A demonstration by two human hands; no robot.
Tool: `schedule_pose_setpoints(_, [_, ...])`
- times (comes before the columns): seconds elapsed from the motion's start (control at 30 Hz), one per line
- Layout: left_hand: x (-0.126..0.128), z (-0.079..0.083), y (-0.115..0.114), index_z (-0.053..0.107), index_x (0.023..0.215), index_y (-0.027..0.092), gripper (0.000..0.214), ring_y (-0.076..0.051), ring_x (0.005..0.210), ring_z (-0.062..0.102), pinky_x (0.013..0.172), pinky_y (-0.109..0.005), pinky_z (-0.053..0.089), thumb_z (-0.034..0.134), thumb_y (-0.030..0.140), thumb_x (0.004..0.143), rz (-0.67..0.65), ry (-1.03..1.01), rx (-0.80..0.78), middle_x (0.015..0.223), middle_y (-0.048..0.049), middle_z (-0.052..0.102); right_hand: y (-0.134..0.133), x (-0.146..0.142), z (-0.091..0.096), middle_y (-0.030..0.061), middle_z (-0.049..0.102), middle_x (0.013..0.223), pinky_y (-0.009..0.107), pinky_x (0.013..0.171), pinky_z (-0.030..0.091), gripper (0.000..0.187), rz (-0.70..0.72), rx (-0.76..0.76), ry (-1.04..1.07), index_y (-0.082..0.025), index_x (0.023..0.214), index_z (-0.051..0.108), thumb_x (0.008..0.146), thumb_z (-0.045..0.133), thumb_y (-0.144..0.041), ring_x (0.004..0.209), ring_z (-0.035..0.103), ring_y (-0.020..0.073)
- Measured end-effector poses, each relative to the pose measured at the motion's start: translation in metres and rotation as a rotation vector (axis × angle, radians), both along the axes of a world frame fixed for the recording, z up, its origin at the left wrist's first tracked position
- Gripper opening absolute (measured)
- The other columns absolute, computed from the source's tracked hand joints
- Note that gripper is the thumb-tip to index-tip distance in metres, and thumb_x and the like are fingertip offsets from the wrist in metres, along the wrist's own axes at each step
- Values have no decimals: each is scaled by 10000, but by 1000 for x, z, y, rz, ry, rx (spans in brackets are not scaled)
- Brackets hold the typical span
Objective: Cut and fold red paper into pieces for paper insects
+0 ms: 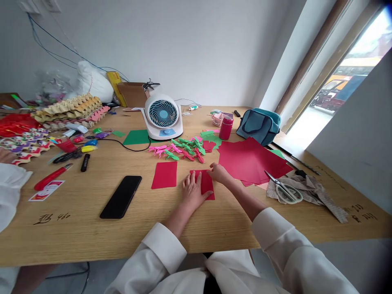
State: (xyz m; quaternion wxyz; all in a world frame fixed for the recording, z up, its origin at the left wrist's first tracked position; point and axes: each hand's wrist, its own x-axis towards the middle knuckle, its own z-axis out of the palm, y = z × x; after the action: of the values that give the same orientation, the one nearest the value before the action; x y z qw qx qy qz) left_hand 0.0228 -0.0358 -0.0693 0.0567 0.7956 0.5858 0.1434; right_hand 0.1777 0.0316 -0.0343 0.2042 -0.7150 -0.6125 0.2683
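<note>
A small red paper rectangle point(207, 184) lies on the wooden table point(76, 228) in front of me. My left hand point(192, 191) rests flat on its left side, fingers stretched out and pressing it down. My right hand point(218, 172) pinches the paper's upper right corner with curled fingers. A second red rectangle point(164, 174) lies just to the left, untouched. A stack of larger red sheets point(251, 159) spreads to the right of my right hand.
A black phone point(121, 196) lies left of the papers. Scissors point(284, 188) rest on a cloth at right. A white fan point(162, 116), red bottle point(226, 128), blue bag point(259, 124) and folded pink and green paper figures point(180, 150) stand behind. Another person's sleeve point(9, 192) shows at far left.
</note>
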Motion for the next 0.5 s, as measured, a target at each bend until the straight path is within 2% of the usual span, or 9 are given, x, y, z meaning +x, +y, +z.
schedule_pose_setpoints(0.1, [0,0,0,301,1511,145,952,-398,1401,297,1104,-539,257,557,693,776,-2,-28,5,1555,-221,295,13,-6,-1,163,711,989,311,745,505,425,-56,-59,30,-115,1133,625,754,719,-283,938,672,280])
schedule_pose_setpoints(0.17, [1,1,0,280,1518,137,962,-401,1413,282,1106,-543,258,559,688,781,5,-47,0,1563,-227,274,17,-5,-2,123,721,852,290,620,494,447,-87,-101,83,-122,1132,615,750,727,-326,759,678,243])
schedule_pose_setpoints(0.23, [3,1,-1,257,1525,131,992,-402,1424,266,1109,-544,262,595,674,766,13,-68,-6,1567,-234,261,16,-1,-3,66,688,669,267,504,445,439,-96,-135,161,-115,1089,629,745,730,-368,568,623,195])
schedule_pose_setpoints(0.3, [4,1,-1,239,1530,132,1036,-404,1431,255,1109,-544,272,652,650,734,19,-94,-3,1570,-239,249,11,2,-6,21,626,537,250,451,401,373,-75,-143,258,-112,960,669,717,752,-381,472,559,160])
schedule_pose_setpoints(0.4, [4,0,1,243,1526,131,1060,-421,1425,261,1098,-562,293,726,585,698,38,-165,28,1571,-247,239,-1,6,-8,14,637,541,246,483,429,285,-5,-99,431,-136,770,690,658,791,-378,502,572,150])
schedule_pose_setpoints(0.5, [0,1,10,267,1509,114,975,-413,1414,290,1093,-571,310,728,491,737,80,-355,133,1545,-260,284,-17,9,-6,31,730,746,283,623,515,334,74,-4,629,-170,828,714,671,763,-460,678,656,190])
